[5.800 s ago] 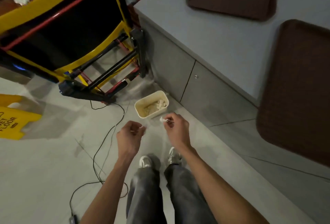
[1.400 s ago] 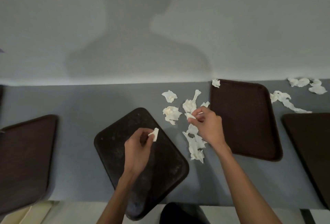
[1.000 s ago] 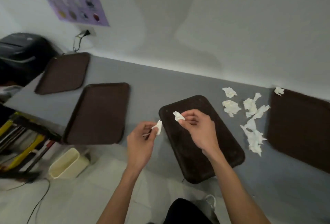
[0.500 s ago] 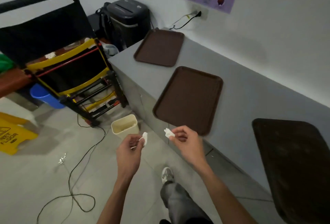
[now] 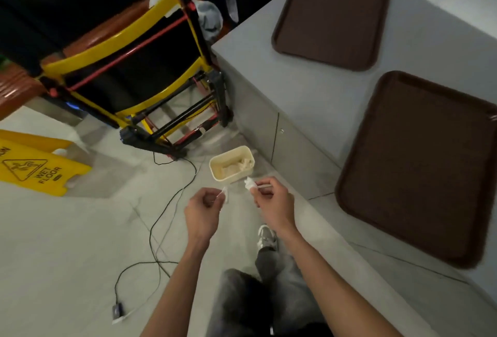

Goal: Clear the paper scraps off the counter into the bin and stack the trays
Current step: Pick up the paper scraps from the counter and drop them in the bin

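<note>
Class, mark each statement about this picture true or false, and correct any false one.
1. The left hand and the right hand each pinch a paper scrap. True.
2. The bin already holds paper. True.
3. The bin stands on the counter. False: it stands on the floor, beside the counter.
4. The two trays are stacked. False: the far tray and the near tray lie apart on the counter.

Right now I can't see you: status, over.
Left hand pinches a paper scrap, right hand a second scrap. Bin ahead on floor, scraps inside. Black cable at left.
</note>
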